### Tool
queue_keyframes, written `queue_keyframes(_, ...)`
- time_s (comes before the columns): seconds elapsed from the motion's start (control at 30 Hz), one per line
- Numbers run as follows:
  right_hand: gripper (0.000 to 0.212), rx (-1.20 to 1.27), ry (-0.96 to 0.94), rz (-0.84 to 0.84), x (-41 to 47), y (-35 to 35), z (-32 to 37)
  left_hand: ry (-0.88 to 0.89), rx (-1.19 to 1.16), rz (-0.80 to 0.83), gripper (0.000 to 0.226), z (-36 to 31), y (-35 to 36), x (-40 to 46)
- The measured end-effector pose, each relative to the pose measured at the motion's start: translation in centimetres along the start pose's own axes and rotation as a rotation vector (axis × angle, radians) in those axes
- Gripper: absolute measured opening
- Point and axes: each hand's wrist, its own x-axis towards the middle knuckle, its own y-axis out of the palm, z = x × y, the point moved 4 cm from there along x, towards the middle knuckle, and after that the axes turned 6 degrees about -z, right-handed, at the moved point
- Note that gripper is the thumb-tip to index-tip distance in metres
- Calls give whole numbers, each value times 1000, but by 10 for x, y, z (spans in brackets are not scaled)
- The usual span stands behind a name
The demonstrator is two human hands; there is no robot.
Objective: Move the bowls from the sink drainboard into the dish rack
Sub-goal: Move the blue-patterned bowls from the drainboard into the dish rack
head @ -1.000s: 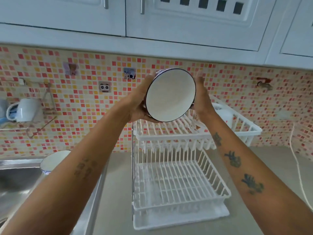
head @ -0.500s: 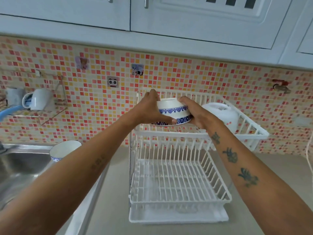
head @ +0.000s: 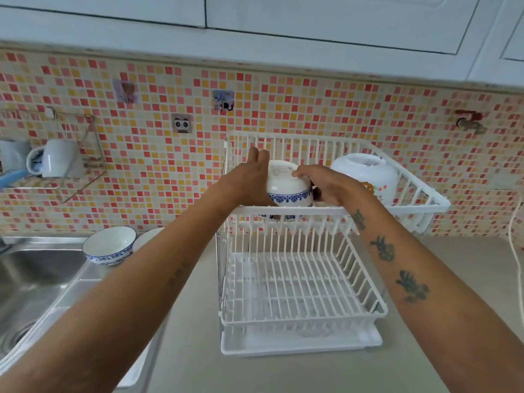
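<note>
Bowls left on the drainboard point(head: 85, 279): one blue-and-white patterned bowl point(head: 109, 245) sits upright at the far end by the sink basin point(head: 37, 282), a second bowl point(head: 147, 236) just beside it, mostly hidden by your left forearm. They look like glazed ceramic: rigid, moderately heavy, chippable, probably slick if wet. Take each across the body from opposite sides, palms on the wall, not by the rim alone. Your left hand point(head: 249, 180) is flat against the left side of the inverted bowl point(head: 286, 185), fingers pointing up and together; your right hand point(head: 329, 185) cups the right side, fingers curled over the foot ring. So both hands press the bowl between them, mouth down, in the top tier of the white dish rack point(head: 334, 211), at its front left; I can't tell if the rim is seated on the wires yet. Set it down gently, since the glazed rim on coated wire may slide. To the right, well clear, an upturned white bowl with flower print point(head: 365, 177) sits in the same tier. Lower tier is bare. Writing: small print on both upturned bases, too blurred to read; no brand legible.
</note>
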Motion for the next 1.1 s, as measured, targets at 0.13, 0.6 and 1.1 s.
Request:
queue_keyframes(0.13,38,-5,-1,-7,1,2,-1,5,-35,5,100,2,0,-2)
queue_keyframes(0.6,27,-67,-613,-517,-46,52,105,-110,-749,-362,34,82,-78,-15)
queue_keyframes(1.1,47,-22,-253,10,20,307,133,-970,-1236,303,36,367,86,-116)
